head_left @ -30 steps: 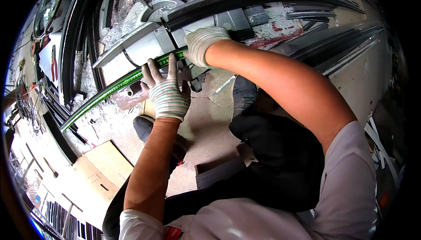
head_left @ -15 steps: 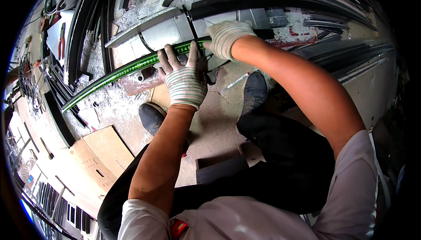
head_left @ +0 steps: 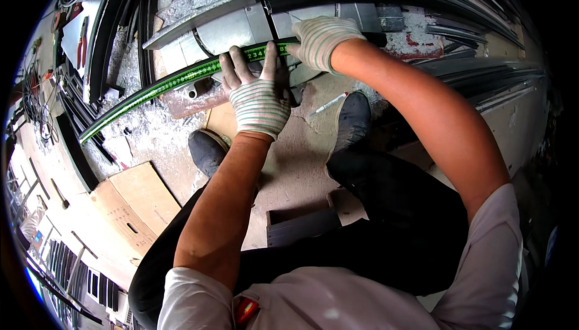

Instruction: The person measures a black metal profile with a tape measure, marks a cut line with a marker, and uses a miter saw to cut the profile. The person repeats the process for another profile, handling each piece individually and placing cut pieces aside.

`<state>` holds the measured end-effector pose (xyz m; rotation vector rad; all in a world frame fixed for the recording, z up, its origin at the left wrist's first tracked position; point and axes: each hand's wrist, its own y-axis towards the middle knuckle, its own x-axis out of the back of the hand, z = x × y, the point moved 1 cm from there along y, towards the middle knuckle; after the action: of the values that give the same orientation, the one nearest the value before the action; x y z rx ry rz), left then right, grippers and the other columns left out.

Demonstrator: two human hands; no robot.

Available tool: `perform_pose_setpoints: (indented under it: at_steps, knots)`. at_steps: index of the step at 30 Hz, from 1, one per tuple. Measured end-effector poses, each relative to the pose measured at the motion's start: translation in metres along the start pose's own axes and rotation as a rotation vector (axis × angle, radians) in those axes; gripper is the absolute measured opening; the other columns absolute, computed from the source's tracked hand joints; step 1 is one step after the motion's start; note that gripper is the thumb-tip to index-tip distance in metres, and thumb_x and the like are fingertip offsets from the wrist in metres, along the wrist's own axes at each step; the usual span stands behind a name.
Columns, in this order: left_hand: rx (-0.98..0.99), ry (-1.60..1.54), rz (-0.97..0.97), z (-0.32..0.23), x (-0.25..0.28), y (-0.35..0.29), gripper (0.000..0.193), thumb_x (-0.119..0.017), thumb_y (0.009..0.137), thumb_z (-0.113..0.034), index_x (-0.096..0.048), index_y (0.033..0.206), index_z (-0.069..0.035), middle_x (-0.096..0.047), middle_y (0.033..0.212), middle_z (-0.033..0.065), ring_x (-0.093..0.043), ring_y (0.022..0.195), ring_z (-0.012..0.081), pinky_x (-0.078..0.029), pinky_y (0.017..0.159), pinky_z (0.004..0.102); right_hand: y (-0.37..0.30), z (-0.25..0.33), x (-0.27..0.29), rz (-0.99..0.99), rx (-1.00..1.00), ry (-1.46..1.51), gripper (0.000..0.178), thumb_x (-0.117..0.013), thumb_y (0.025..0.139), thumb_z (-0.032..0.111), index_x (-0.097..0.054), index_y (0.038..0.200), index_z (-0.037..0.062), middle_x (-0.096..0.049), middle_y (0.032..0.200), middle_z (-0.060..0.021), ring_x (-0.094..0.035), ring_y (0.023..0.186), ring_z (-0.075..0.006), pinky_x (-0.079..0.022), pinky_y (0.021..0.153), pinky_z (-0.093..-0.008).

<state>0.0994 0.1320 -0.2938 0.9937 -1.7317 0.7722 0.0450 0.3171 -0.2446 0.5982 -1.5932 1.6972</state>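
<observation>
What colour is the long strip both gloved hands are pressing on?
Bright green with black markings, on a dark bar. The strip shows best in the head view, left of the left hand.

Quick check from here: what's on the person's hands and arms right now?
Both the left hand and right hand wear knitted white work gloves with thin greenish stripes and ribbed cuffs. Forearms are bare; short white sleeves end near the shoulders.

We saw a dusty concrete floor (head_left: pixel 295 167) strewn with metal shavings (head_left: pixel 142 137), a flattened cardboard box (head_left: pixel 129 206) lying at left, and dark metal profiles (head_left: pixel 482 70) stacked along the right, under bright light.
</observation>
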Motion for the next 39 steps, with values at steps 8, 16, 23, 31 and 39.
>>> perform_pose_setpoints:
  at_steps: [8,16,23,31,39]
  knots:
    - [0.012,0.008,0.023,-0.001,0.003,0.000,0.094,-0.078,0.075,-0.026,-0.036,0.158,-0.033,-0.020,0.160,0.0390,-0.016,0.148,0.0623,-0.026,0.112,0.0728,0.000,0.002,0.003,0.033,-0.002,-0.008,0.049,-0.057,0.099,0.047,-0.072,0.124,0.0068,-0.072,0.122,-0.0197,-0.069,0.114,-0.0378,-0.056,0.095,-0.0523]
    - [0.011,0.003,0.015,-0.001,0.001,0.001,0.093,-0.078,0.075,-0.027,-0.036,0.158,-0.032,-0.019,0.160,0.0395,-0.016,0.148,0.0622,-0.025,0.113,0.0726,0.000,-0.001,-0.002,-0.005,0.009,0.002,0.050,-0.058,0.098,0.047,-0.070,0.123,0.0055,-0.072,0.120,-0.0208,-0.069,0.113,-0.0383,-0.055,0.095,-0.0512]
    - [0.019,0.006,0.030,-0.002,0.002,0.001,0.092,-0.078,0.075,-0.028,-0.038,0.157,-0.031,-0.020,0.159,0.0404,-0.016,0.147,0.0626,-0.026,0.112,0.0719,-0.010,0.001,0.007,0.013,0.000,0.000,0.049,-0.065,0.093,0.042,-0.071,0.124,0.0042,-0.073,0.118,-0.0208,-0.071,0.110,-0.0385,-0.057,0.093,-0.0520]
    - [0.014,0.000,0.016,0.000,-0.002,0.000,0.093,-0.079,0.075,-0.028,-0.037,0.158,-0.031,-0.019,0.159,0.0406,-0.015,0.148,0.0627,-0.026,0.113,0.0713,-0.032,0.014,0.016,0.015,-0.014,-0.092,0.037,-0.061,0.091,0.019,-0.067,0.124,0.0041,-0.073,0.116,-0.0221,-0.072,0.110,-0.0372,-0.058,0.091,-0.0497]
    - [-0.023,0.050,0.003,-0.001,0.000,0.000,0.091,-0.078,0.073,-0.027,-0.041,0.157,-0.027,-0.023,0.156,0.0452,-0.018,0.144,0.0661,-0.025,0.117,0.0684,-0.043,0.004,-0.004,-0.165,0.046,-0.144,0.046,-0.067,0.092,0.033,-0.062,0.128,0.0052,-0.067,0.125,-0.0193,-0.067,0.116,-0.0363,-0.056,0.096,-0.0473]
